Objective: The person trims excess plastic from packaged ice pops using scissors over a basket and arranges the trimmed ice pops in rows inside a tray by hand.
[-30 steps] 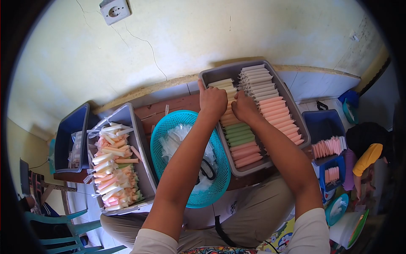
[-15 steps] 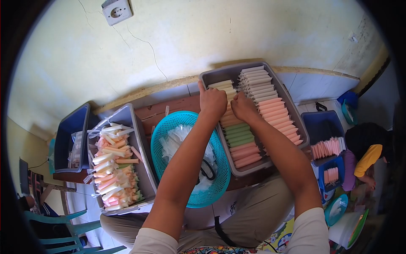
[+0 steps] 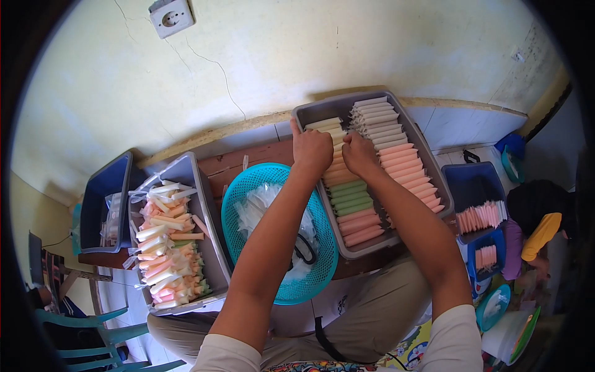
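Note:
A grey tray [image 3: 437, 170] holds rows of slim, filled plastic tubes that look like ice pops. On its left side they run from cream-coloured ice pops [image 3: 323, 123] through tan to green ice pops [image 3: 351, 198] and pink ones. White and peach ice pops [image 3: 400, 156] fill the right column. My left hand [image 3: 312, 149] is curled over the left end of the cream row, one finger stretched along the tray's rim. My right hand [image 3: 359, 154] is closed at that row's right end. Both sets of fingertips are mostly hidden, so what they grip cannot be made out.
A turquoise basket [image 3: 230, 186] with clear plastic bags and a black-handled tool stands under my left forearm. Left of it, a grey bin [image 3: 207, 248] holds jumbled ice pops. Dark blue bins [image 3: 458, 180] flank both sides. A person in a yellow sleeve [image 3: 541, 235] is at right.
My right hand has shifted very slightly up and its fingers have moved a little. My left hand and the ice pop rows look the same.

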Tool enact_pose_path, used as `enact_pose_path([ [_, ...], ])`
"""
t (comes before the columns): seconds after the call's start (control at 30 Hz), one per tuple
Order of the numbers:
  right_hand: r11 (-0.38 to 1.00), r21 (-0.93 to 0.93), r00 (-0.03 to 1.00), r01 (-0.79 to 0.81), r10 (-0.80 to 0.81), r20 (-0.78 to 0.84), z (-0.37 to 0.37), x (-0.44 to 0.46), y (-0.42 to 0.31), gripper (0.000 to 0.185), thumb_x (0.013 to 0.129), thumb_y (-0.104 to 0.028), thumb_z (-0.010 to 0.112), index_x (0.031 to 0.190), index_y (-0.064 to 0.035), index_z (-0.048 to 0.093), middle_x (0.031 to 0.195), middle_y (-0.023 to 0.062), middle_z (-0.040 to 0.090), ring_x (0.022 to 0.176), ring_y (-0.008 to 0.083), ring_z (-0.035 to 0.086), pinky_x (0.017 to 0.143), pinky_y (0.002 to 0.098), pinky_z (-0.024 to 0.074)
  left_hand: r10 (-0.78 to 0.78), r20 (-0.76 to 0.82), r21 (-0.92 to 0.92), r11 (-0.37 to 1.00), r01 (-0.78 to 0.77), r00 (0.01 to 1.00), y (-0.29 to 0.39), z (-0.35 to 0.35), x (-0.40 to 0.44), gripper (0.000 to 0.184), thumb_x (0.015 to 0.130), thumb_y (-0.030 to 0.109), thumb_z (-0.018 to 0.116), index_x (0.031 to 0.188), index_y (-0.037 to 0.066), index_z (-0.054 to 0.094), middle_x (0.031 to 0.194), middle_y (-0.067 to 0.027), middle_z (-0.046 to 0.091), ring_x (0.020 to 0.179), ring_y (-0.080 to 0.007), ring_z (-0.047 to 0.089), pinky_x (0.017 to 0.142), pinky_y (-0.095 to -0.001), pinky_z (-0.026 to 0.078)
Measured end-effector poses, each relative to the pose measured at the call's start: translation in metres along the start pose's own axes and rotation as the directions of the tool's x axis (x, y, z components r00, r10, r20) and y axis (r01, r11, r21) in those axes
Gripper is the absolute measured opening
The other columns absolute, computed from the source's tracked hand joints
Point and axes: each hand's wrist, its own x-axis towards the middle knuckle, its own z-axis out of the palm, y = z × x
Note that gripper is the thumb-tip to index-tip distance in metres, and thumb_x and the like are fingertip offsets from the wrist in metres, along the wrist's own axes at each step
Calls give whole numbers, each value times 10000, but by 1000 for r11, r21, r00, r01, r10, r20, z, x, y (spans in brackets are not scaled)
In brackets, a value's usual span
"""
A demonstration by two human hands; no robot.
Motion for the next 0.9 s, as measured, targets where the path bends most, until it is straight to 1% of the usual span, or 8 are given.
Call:
enact_pose_path([
  [0.13,992,13,986,129,-126,-108,8,2,6,185,933,-90,590,1061,15,672,995,285,735,993,507,690,940,566,527,-4,-28,-23,1000,3,1000,-2,4,-1,199,898,147,641,811,119,817,859,-153,790,937,-324,778,1272,-682,129],
  [0.27,991,64,989,120,-113,-101,-3,2,-7,176,918,-56,617,1066,4,690,998,252,745,974,471,701,931,549,535,-17,-56,-29,999,15,998,-1,6,-1,190,887,157,648,814,122,819,856,-152,783,956,-330,769,1271,-668,151],
  [0.47,988,122,995,98,-96,-17,-14,3,-10,242,895,-118,762,1119,-29,739,964,212,751,943,404,725,886,497,562,-53,-131,-97,994,40,990,-2,13,0,169,888,144,669,874,154,837,908,-142,792,1004,-314,762,1275,-651,178],
  [0.53,989,138,998,47,-54,45,-21,4,-14,261,866,-135,828,1106,-51,768,923,182,754,900,373,741,830,467,578,-48,-105,-78,996,40,993,-2,10,1,170,891,148,669,893,160,839,910,-137,792,1013,-310,761,1276,-647,180],
  [0.67,978,196,996,72,-80,36,-22,9,-14,254,851,-117,852,1091,-60,792,922,167,768,872,349,754,803,435,589,-50,-65,-65,997,46,997,-3,9,1,193,901,152,661,968,159,842,922,-125,794,1031,-308,757,1278,-644,182],
  [0.73,952,233,980,197,-192,-45,-21,11,-15,242,856,-93,851,1091,-59,803,960,176,779,881,335,764,813,413,594,-55,-82,-72,996,49,995,-2,11,0,189,898,161,673,987,158,840,942,-123,796,1042,-306,755,1277,-646,185],
  [0.87,941,246,973,232,-221,-71,-23,13,-17,240,871,-97,844,1105,-59,808,976,185,784,891,330,769,816,403,597,-72,-107,-107,992,61,992,-3,13,2,183,882,216,738,1024,150,833,999,-113,799,1091,-300,741,1275,-651,201],
  [0.9,951,240,980,196,-183,-75,-28,13,-19,243,875,-102,846,1111,-59,807,964,177,786,880,316,772,808,395,596,-72,-108,-107,992,61,991,-2,9,1,183,882,216,738,1024,150,833,999,-113,799,1091,-300,741,1275,-651,201],
])
